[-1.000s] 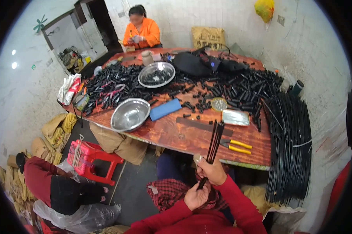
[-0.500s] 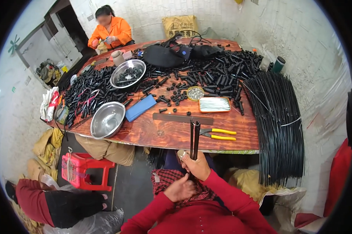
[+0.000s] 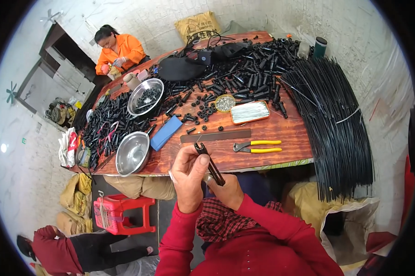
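Several thin black rods [image 3: 213, 168] with notched ends lean up and to the left in front of me, over the table's near edge. Around their lower part my right hand [image 3: 228, 191] is closed, with a pale wrapping on its thumb. My left hand [image 3: 189, 177] is closed at their upper end, thumb and fingers about the notched tips. Just beyond the hands lies a dark flat strip [image 3: 216, 135] on the table. Pliers with yellow handles [image 3: 258, 146] rest to the right of the hands.
Heaps of black parts [image 3: 258, 73] cover the wooden table [image 3: 281, 133]. Nearby are metal bowls [image 3: 133, 154], a blue block [image 3: 166, 132], a tray of thin pins [image 3: 249, 112] and a bundle of long black rods [image 3: 331, 129]. A co-worker in orange [image 3: 124, 50] sits across; another person [image 3: 74, 248] is lower left.
My left hand has risen from beside my lap to the rods' upper end and closed there. The rods have gone from upright to tilted left. The whole view has shifted.
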The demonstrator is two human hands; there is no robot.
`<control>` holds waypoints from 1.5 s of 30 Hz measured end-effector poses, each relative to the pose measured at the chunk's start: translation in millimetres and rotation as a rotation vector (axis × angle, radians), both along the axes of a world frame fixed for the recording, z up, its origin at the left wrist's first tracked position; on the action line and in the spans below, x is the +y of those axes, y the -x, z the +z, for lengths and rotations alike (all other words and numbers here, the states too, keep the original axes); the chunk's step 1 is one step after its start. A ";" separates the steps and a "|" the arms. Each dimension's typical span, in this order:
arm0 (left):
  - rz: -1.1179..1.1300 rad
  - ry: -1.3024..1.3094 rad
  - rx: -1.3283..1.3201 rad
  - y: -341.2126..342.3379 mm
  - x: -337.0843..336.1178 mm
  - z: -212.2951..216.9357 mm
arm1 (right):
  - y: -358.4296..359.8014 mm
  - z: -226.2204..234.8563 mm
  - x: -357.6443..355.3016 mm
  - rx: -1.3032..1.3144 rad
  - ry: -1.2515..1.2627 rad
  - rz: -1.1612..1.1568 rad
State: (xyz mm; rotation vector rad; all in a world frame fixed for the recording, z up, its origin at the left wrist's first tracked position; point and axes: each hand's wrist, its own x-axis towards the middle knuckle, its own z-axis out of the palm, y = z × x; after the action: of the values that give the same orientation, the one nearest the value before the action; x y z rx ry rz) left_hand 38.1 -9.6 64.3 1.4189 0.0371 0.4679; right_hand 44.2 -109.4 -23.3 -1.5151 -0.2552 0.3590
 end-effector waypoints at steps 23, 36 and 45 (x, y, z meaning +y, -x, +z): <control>-0.330 0.256 0.099 -8.4 27.3 28.2 | -10.6 8.0 -19.5 -0.305 0.068 0.176; -0.241 -0.007 -0.003 -4.2 21.3 33.5 | -54.7 88.7 -47.7 -0.359 -0.384 0.240; -0.306 -0.052 -0.108 0.6 17.9 36.5 | -74.6 92.0 -52.3 -0.189 -0.478 0.499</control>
State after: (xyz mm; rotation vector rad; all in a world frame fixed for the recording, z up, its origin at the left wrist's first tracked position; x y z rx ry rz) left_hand 37.6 8.3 100.8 1.4181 -0.2773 0.2919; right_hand 118.8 -161.8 68.7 -0.9986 -0.8177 0.5065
